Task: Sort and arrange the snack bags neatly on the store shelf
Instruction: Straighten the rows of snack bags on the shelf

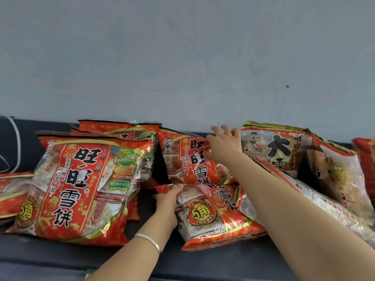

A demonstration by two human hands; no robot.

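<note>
The left hand (168, 196) grips the top corner of a tilted snack bag (213, 218) lying on the dark shelf (60, 258), fingers curled over the wrapper, thumb out of sight. The right hand (225, 144), fingers spread, rests on the upright bag (182, 159) behind, whose lower part that lying bag covers. The right forearm (284, 189) crosses a slumped bag (284, 147), hiding much of its print. At left, 1 big bag (81, 185) masks most of a stack (121, 130). A left-edge bag (12, 191) and a right-edge bag (365, 157) are cut off.

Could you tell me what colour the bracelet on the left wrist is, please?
Silver: the bracelet shows clearly in the head view, the only one.
</note>
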